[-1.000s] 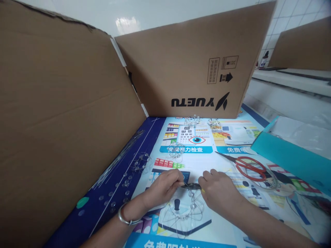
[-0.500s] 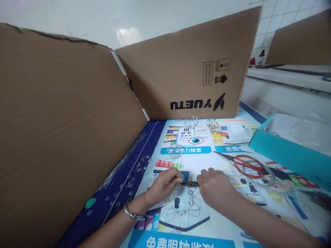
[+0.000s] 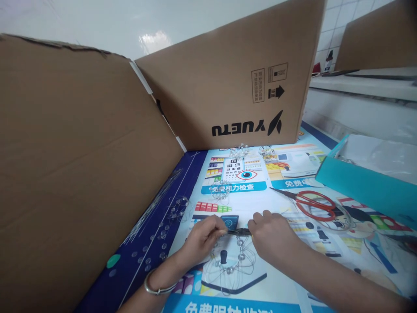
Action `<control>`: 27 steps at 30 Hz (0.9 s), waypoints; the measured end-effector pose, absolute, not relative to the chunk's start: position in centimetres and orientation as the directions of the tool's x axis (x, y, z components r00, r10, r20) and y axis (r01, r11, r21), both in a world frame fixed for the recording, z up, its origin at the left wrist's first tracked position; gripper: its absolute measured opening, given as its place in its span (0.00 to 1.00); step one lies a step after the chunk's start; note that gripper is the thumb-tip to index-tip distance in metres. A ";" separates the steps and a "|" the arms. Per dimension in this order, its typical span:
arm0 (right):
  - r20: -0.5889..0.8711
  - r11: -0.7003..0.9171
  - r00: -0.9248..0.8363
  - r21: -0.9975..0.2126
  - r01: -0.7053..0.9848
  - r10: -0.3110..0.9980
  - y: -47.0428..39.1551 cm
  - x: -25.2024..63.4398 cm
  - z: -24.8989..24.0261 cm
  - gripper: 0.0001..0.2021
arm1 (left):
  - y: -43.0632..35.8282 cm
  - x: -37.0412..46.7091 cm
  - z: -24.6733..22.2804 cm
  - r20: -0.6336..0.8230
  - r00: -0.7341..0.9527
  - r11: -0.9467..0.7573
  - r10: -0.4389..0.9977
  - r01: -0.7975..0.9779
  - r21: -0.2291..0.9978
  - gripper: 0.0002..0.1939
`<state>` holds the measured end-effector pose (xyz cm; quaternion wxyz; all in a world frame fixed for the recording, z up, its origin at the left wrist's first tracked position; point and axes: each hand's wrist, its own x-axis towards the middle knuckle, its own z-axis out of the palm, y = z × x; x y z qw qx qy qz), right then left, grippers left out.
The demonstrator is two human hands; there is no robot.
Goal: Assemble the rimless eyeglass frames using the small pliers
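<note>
My left hand point(image 3: 206, 237) is closed, its thumb and finger pinching thin wire. My right hand point(image 3: 272, 234) is wrapped round dark pliers point(image 3: 241, 232), whose tip meets the wire beside my left fingertips. Below both hands hangs or lies a ring of wire loops with clear beads point(image 3: 241, 256), joined to the pinched wire. The handles of the pliers are mostly hidden inside my right fist.
Red-handled scissors point(image 3: 314, 204) lie at the right, beside a teal box point(image 3: 368, 187). Beaded wire pieces point(image 3: 221, 190) lie further back. Loose beads, straight wires point(image 3: 151, 208) and a green piece point(image 3: 113, 261) are at the left. Cardboard panels point(image 3: 228, 87) stand behind and left.
The view has shifted slightly. My left hand has turned a little, its wrist and bracelet lower and further right. The pliers stay in my right hand at the wire.
</note>
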<state>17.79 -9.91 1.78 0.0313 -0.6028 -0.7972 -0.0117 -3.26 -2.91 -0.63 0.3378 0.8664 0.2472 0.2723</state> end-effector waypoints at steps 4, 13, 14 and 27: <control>0.057 0.273 -0.272 -0.006 0.962 0.960 -9.9 17.8 1.8 0.05 | -2.9 -3.5 -0.6 0.296 0.738 -0.652 0.606 0.248 0.717 0.06; 0.059 0.269 -0.268 0.000 0.963 0.962 -9.9 17.7 2.0 0.05 | -3.1 -3.5 0.0 0.352 0.775 -0.752 0.525 0.228 0.618 0.05; 0.056 0.266 -0.265 -0.003 0.964 0.962 -9.9 17.7 2.0 0.05 | -3.1 -3.4 0.0 0.359 0.779 -0.761 0.514 0.220 0.611 0.05; 0.088 0.272 -0.273 0.019 0.962 0.958 -10.0 17.7 1.7 0.05 | -3.2 -3.6 -0.2 0.328 0.789 -0.761 0.519 0.252 0.598 0.05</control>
